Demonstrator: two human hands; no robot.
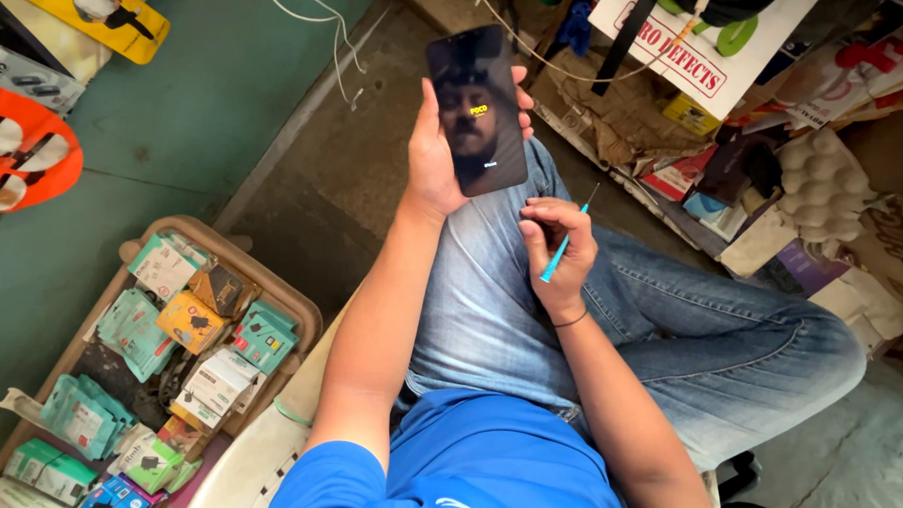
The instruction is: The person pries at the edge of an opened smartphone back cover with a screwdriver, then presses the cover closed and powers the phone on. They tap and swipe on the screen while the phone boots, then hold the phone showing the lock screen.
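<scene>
One head-worn camera looks steeply down, close over the lap, floor and basket (304,314) beyond.

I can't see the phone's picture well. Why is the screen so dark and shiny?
Head view: the phone in the left hand has a nearly black screen, so daylight glare mirrors a blurry reflection; the right hand with its blue tool looks sharp.

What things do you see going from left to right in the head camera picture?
Orange round package → tray of small packets → left hand → phone → right hand with a blue tool → egg carton.
</scene>
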